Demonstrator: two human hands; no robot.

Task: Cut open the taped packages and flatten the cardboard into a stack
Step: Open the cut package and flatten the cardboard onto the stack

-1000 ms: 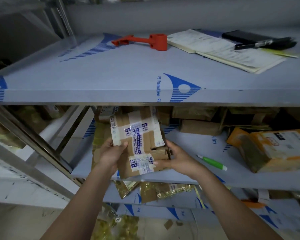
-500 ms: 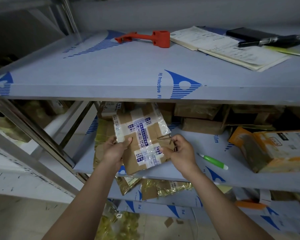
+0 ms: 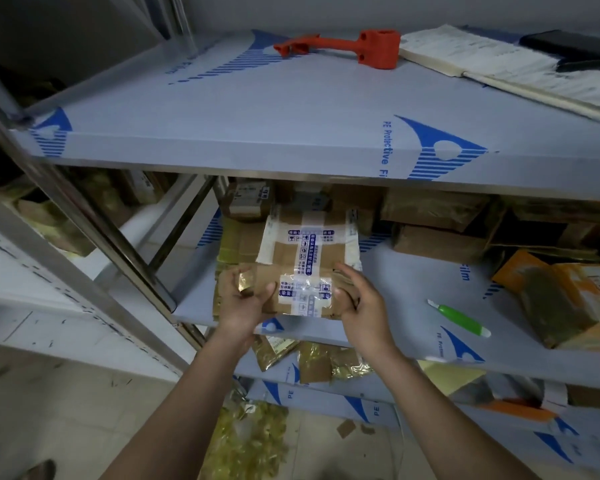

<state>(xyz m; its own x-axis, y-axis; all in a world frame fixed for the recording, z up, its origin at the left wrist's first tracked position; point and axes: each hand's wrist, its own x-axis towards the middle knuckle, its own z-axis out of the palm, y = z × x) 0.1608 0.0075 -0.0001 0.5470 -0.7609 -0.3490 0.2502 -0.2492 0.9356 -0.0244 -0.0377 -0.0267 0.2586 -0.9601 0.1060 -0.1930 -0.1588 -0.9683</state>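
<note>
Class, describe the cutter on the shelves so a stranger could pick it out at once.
Find the middle shelf of the metal rack. On its bare blue surface, right of the hands and left of the orange package, lies the cutter: the only slim, bright green tool with white ends.

Middle shelf (image 3: pixel 413 289), front left: flattened cardboard piece (image 3: pixel 305 258) with printed clear tape, held at its near edge by both hands. Left hand (image 3: pixel 245 299) grips the left end, thumb on top (a scrap of gold film sits by its knuckles). Right hand (image 3: pixel 362 303) holds the right end, fingers (image 3: pixel 347 271) curled over the edge. The cardboard lies over a low pile of flat brown cardboard (image 3: pixel 236 244). Green-handled cutter (image 3: pixel 459 318) lies on the same shelf, well apart to the right. Orange-brown package (image 3: pixel 565 299) at far right. Top shelf (image 3: pixel 257 109): red plastic tool (image 3: pixel 361 46), open notebook (image 3: pixel 499 60).
</note>
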